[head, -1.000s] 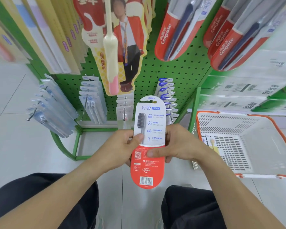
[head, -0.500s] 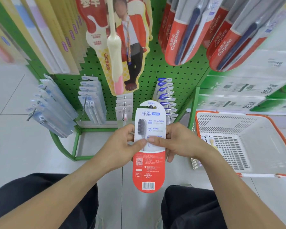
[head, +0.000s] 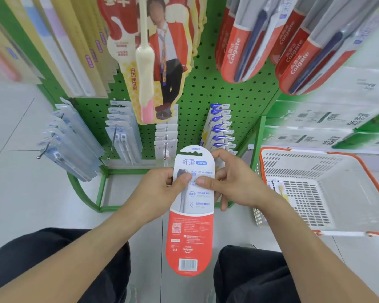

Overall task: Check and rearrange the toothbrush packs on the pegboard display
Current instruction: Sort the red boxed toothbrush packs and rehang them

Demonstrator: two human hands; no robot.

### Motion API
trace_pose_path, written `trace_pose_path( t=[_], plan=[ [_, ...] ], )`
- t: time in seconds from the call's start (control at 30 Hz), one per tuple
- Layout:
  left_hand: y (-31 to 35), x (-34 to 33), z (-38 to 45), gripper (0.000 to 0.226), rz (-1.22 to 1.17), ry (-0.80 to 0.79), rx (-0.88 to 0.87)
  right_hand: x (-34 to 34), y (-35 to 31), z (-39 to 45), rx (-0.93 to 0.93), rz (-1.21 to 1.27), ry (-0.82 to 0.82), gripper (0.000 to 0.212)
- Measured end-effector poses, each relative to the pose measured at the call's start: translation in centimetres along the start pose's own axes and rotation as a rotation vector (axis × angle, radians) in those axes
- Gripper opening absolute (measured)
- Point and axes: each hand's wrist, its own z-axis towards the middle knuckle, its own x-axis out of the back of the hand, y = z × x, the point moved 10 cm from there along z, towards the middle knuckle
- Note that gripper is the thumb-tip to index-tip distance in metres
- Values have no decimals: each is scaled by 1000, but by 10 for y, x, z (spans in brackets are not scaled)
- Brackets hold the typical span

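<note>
Red-and-white card forms the toothbrush pack (head: 190, 215), which hangs upright in the near centre, printed back toward the camera and barcode at the bottom, in front of the green pegboard (head: 217, 95). The left hand (head: 160, 193) pinches the pack's left edge, thumb on the printed face; the right hand (head: 232, 184) pinches the right edge, thumb on the face and fingers curled behind. Further toothbrush packs hang on the pegboard's hooks beyond, and a white basket (head: 348, 215) with an orange rim sits on the floor at right.
</note>
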Motion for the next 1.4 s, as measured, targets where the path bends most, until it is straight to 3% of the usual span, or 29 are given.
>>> trace_pose_path(
  t=[0.2,0.3,0.37,0.5,0.6,0.77,0.97,1.1,1.27,1.4],
  plan=[
    [0,-4,0,39,51,-37,-37,5,0,2,30,-94,76,31],
    [1,-8,-1,59,126,-75,-56,15,-4,3,102,-176,200,24],
    [0,-12,-2,76,143,-98,-47,25,-7,3,134,-225,294,36],
    [-6,-15,0,45,121,-130,-14,33,-11,0,165,-283,438,56],
    [-7,-14,0,39,153,-132,-18,31,-11,1,180,-335,508,63],
    [-11,-5,3,43,174,-67,25,26,-10,5,165,-255,407,50],
    [-13,0,4,47,165,-7,53,14,1,12,139,-116,233,11],
    [-3,-1,2,36,134,-29,27,14,0,9,150,-100,294,25],
    [6,-2,-3,32,-4,-21,36,24,-6,6,168,-22,377,22],
    [13,15,-4,17,5,185,-38,31,-11,4,185,45,360,32]
  ],
)
